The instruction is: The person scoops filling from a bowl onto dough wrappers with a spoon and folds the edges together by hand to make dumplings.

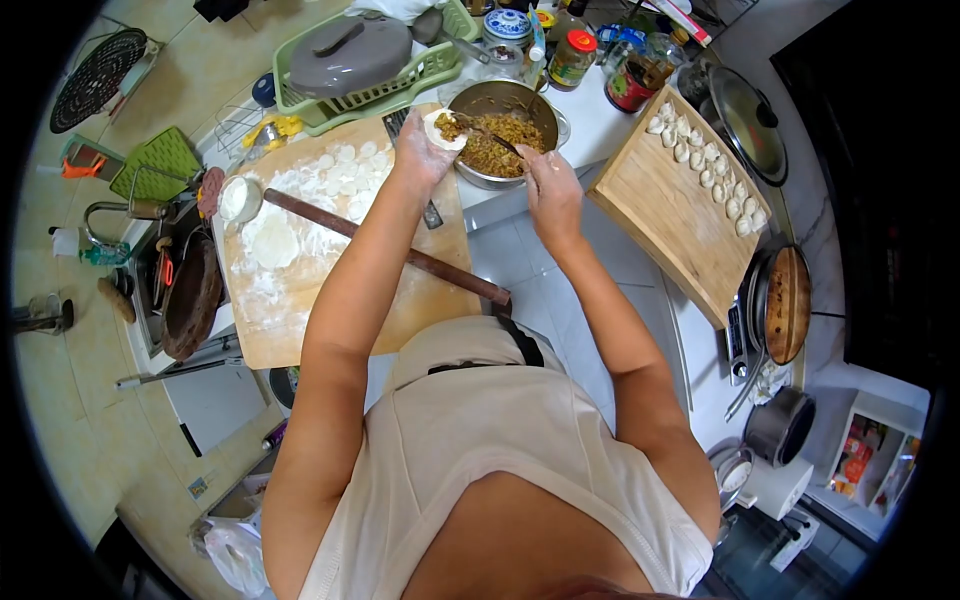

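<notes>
My left hand [420,158], dusted with flour, cups a round dumpling wrapper [436,138] with brown minced filling on it. My right hand [550,188] grips a spoon [503,143], whose head is beside the filling at the wrapper's edge. Below the spoon stands a metal pot [560,128] with crumbly filling [497,158] inside. On the floured wooden board [275,335] lie several small dough rounds [350,170] and a larger flat one [274,243]. A long rolling pin [440,268] crosses the board under my left forearm. Partly hidden by my left arm is a dark flat blade [432,215].
Rows of shaped dumplings [708,165] sit on a wooden tray [665,215] to the right. A flour bowl [240,200] stands at the board's left. Jars [572,62] and a green basket [380,95] line the back. The sink [150,270] is far left.
</notes>
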Demonstrator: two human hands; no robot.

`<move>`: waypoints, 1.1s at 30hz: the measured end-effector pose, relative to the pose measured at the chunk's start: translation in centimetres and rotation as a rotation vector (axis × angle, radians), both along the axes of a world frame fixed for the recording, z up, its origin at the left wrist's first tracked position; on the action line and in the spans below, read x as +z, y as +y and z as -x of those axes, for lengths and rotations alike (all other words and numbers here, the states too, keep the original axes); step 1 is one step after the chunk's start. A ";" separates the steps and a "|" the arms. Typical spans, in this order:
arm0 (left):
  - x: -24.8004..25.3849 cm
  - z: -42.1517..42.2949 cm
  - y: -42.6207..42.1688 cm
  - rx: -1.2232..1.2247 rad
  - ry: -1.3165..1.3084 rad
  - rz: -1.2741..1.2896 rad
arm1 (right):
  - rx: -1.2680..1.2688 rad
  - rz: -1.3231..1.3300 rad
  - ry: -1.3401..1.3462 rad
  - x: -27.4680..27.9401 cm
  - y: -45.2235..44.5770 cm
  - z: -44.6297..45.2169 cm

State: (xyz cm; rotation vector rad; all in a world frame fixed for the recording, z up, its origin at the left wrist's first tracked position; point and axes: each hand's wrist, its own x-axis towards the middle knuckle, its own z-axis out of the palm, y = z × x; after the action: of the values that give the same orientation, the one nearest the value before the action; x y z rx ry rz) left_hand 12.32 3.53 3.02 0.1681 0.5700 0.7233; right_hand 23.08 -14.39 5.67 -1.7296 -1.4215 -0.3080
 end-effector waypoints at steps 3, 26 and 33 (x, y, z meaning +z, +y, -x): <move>-0.2 -0.4 -0.4 -0.035 -0.038 -0.017 | 0.018 0.008 -0.083 -0.3 0.6 0.4; -0.6 -0.7 -0.6 0.089 -0.108 0.007 | -0.103 0.044 0.040 -1.4 -0.5 4.0; 0.0 -0.2 -1.2 0.014 -0.068 -0.069 | -0.068 -0.036 -0.041 -0.4 0.3 3.1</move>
State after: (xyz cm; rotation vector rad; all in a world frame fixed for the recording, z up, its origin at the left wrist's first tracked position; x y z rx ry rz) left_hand 12.48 2.37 3.05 0.2034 0.4824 0.7599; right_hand 19.93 -14.08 5.25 -1.7536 -1.3797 -0.4060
